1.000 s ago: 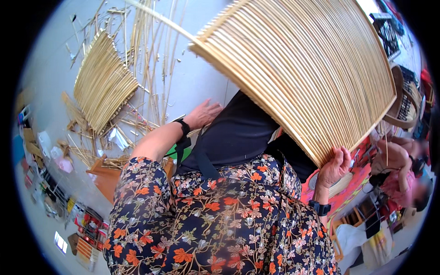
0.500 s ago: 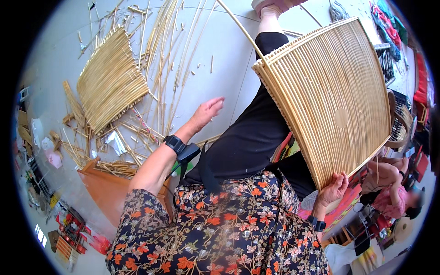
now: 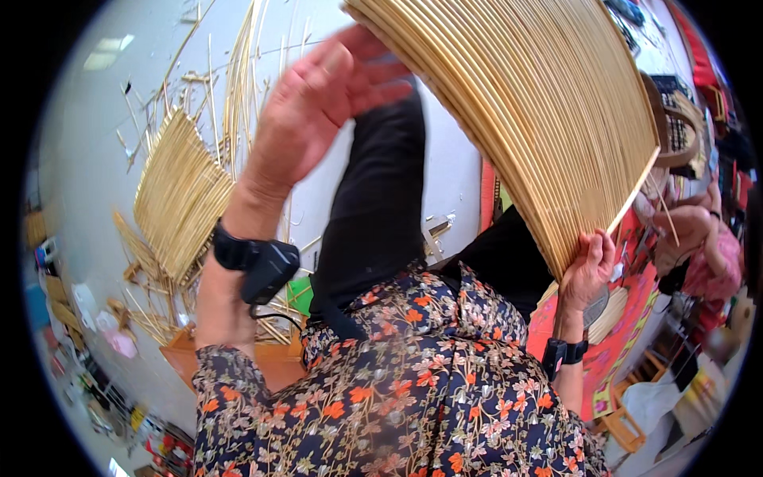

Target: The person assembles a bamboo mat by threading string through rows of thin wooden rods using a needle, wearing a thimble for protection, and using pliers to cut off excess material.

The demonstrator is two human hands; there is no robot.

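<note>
A large panel of thin straw-coloured rods laid side by side [image 3: 532, 103] is tilted up on my right side, its upper part cut off by the picture's edge. My right hand [image 3: 588, 266] pinches its near lower corner between thumb and fingers. Beside the panel's upper left edge is my left hand [image 3: 314, 99], raised and blurred, fingers stretched out with nothing seen in them. Whether its fingertips touch the edge I cannot tell. Each wrist has a black strapped device.
A smaller rod panel [image 3: 179, 195] lies on the pale floor at the left, among loose sticks and scraps. An orange-brown wooden piece [image 3: 187, 358] stands by my left elbow. To the right are a red patterned mat [image 3: 556, 310], a seated person [image 3: 707, 254] and a curved brown handle [image 3: 679, 139].
My left hand has risen from above my lap to the panel's left edge. The panel has tilted and shifted upward in view, while my right hand keeps hold of its corner.
</note>
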